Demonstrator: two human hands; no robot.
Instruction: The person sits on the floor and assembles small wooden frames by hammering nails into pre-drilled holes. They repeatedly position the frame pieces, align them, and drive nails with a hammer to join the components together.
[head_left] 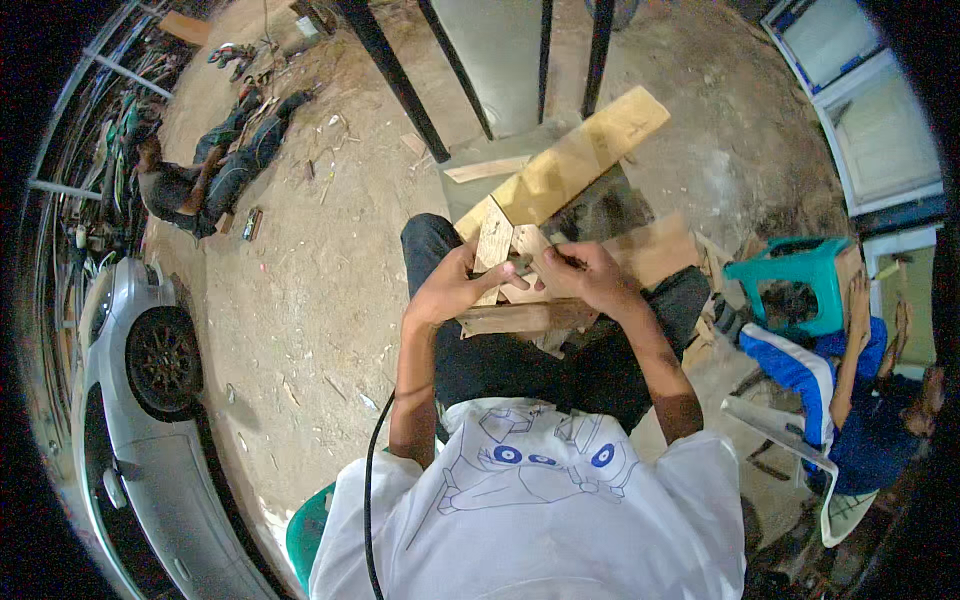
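Both hands meet over the lap: left hand [447,290] clasps a small wood piece [493,243], steadying it; right hand [585,275] pinches a thin dark tool [522,266] against it. Long plank [580,155] leans toward 1 o'clock, propped on knees.

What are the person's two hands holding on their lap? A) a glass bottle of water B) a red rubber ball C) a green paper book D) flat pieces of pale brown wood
D: the left hand and the right hand both grip flat pieces of pale brown wood stacked over the knees, with one long board sticking up and away from the person.
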